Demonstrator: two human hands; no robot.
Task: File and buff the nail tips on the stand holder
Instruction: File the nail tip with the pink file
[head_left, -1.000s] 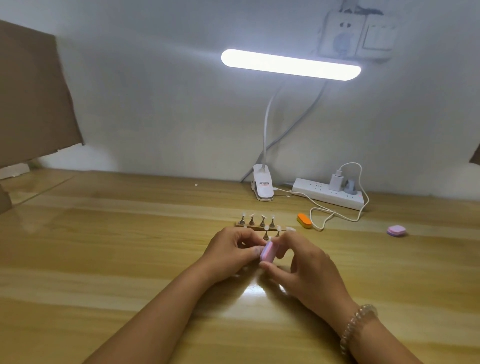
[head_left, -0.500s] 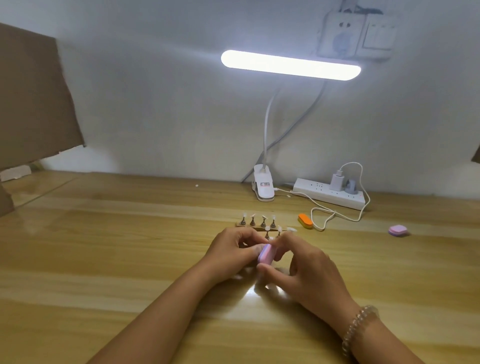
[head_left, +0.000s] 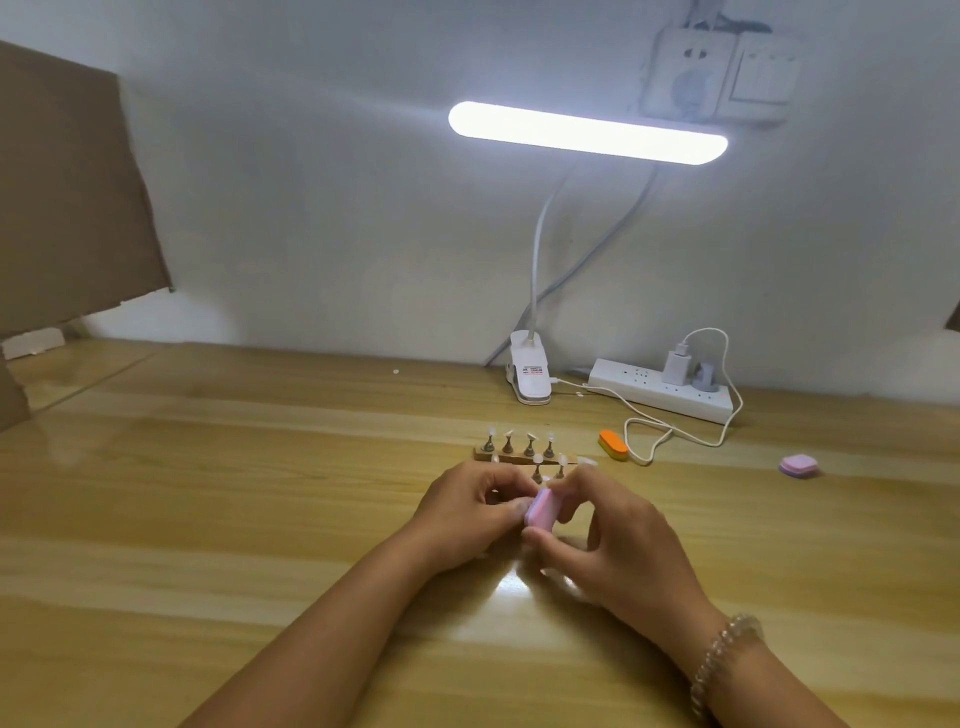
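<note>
Work seems midway: the right hand (head_left: 618, 545) pinches a pink buffing block (head_left: 540, 506) at the left hand (head_left: 467, 512), whose curled fingers hide whatever they hold, while nail tips (head_left: 509, 434) wait on the stand holder (head_left: 519, 458).

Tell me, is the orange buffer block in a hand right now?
No, the orange buffer block lies on the table beside the white cable.

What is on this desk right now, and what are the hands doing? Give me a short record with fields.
Right hand: holds the pink buffer block between thumb and fingers
Left hand: fingers curled beside the block; what they pinch is hidden
Stand holder: wooden strip behind the hands, nail tips on pegs
Spare tools: orange buffer block, lilac buffer block, both farther right
Background: lit clamp lamp, power strip
</note>
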